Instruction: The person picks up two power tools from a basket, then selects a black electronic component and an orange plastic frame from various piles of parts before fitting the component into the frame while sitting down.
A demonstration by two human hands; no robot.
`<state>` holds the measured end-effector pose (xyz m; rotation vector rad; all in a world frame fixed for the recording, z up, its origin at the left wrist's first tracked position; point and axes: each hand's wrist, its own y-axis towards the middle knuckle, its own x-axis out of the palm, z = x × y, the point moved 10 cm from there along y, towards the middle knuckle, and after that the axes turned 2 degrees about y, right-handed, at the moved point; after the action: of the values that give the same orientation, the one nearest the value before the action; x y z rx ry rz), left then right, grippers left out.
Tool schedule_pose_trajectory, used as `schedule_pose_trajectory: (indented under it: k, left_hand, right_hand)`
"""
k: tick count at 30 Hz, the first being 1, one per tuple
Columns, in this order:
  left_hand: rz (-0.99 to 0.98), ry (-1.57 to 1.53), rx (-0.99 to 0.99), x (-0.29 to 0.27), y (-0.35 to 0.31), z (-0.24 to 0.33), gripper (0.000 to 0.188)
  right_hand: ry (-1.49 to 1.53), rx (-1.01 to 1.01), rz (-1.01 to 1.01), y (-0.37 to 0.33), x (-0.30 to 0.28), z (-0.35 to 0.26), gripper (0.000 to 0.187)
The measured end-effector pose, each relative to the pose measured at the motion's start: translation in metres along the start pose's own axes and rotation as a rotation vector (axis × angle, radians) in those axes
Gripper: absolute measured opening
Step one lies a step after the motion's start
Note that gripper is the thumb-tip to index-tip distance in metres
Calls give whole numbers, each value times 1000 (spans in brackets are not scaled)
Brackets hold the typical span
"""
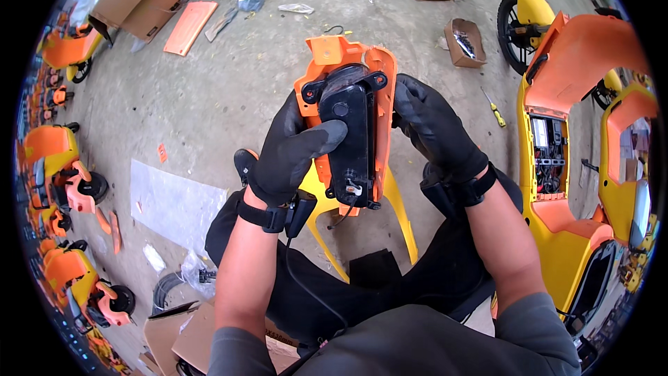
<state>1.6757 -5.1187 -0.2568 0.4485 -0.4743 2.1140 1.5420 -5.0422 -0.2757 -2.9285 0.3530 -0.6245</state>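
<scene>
In front of me, an orange plastic cover [385, 97] is held up over a yellow plastic stool [399, 219]. A black elongated unit [348, 132] sits in the cover, with mounting ears at its upper end and a white connector and short cable near its lower end. My left hand [296, 150], in a black glove, grips the left side, its thumb pressed on the black unit and its other fingers hidden behind. My right hand [435, 125], gloved too, is closed at the cover's right edge; its fingertips are partly hidden.
Yellow-and-orange scooter bodies [546, 212] stand at the right, more scooters [52, 146] at the left. A small carton of metal parts [465, 42], a screwdriver [495, 109], an orange panel [190, 28] and a plastic sheet [174, 198] lie on the concrete floor. Large cardboard boxes [149, 0] stand beyond.
</scene>
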Motion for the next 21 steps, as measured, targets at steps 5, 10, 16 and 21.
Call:
schedule_pose_trajectory:
  k: [5,10,16,21]
  left_hand:
    - [-25,27,18,4,-1,3,71]
    - [-70,130,52,9,-3,2,77]
    - [-87,63,-15,7,-2,-9,86]
    - [-44,11,-81,10,-3,-21,84]
  right_hand:
    - [28,-55,30,-3,-1,-17,46]
    - [20,-154,-36,-3,6,-33,53]
    - [47,-149,-137,-6,13,-33,50]
    - [101,-149,-116,-7,9,-36,43]
